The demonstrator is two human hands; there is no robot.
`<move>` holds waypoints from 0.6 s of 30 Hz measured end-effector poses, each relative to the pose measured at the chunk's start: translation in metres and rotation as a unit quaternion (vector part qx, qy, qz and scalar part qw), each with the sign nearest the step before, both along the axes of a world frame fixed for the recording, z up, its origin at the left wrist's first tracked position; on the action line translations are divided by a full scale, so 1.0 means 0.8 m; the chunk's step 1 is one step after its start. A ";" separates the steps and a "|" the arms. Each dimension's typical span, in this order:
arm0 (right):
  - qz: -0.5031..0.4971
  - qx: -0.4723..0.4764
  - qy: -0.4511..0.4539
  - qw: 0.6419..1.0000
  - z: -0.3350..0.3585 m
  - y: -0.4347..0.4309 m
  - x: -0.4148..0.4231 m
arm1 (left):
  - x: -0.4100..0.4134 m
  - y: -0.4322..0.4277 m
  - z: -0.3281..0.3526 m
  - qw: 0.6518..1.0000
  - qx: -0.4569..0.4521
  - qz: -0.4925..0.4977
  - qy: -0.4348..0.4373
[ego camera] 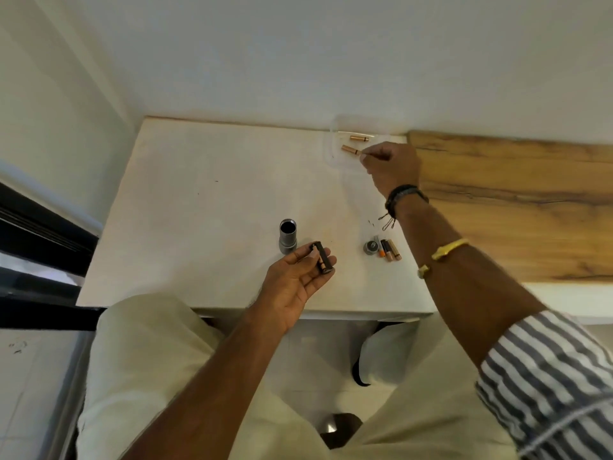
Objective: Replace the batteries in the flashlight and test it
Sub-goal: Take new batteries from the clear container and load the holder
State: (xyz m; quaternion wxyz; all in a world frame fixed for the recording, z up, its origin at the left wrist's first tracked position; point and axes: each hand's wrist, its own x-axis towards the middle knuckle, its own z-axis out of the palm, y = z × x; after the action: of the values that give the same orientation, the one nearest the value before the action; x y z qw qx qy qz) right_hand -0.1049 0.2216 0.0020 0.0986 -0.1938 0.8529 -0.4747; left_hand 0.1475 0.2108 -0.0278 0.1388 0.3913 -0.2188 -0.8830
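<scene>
The grey flashlight body point(288, 239) stands upright on the white table point(205, 200), its open end facing up. Just right of it, my left hand point(298, 280) is palm up and holds the black battery holder point(321, 257), which shows one battery in a slot. My right hand point(391, 166) reaches to the far edge, where its fingertips pinch the near end of a copper battery point(350, 149). That battery lies in a clear plastic tray point(328, 144). A second copper battery point(359, 138) lies behind it in the same tray.
The flashlight's round end cap point(371, 247) lies on the table beside several loose batteries point(389, 250), under my right forearm. A wooden board point(514, 200) borders the table on the right. The wall runs along the table's far edge.
</scene>
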 end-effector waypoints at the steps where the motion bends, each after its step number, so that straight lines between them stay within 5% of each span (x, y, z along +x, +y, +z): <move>1: 0.011 0.033 0.031 0.999 -0.002 -0.011 -0.012 | -0.001 -0.001 -0.001 1.000 0.004 0.004 -0.001; 11: 0.067 0.317 0.185 0.928 -0.026 -0.089 -0.072 | -0.005 -0.005 -0.006 0.999 0.035 -0.018 0.015; 18: 0.068 0.346 0.213 0.911 -0.029 -0.089 -0.070 | -0.003 -0.004 -0.001 0.999 0.044 -0.023 0.021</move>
State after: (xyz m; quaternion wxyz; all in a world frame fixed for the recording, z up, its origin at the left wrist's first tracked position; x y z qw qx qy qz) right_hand -0.1610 0.1500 -0.0210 0.0070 -0.3015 0.9492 -0.0896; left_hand 0.1452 0.2079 -0.0286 0.1051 0.3732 -0.1855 -0.9029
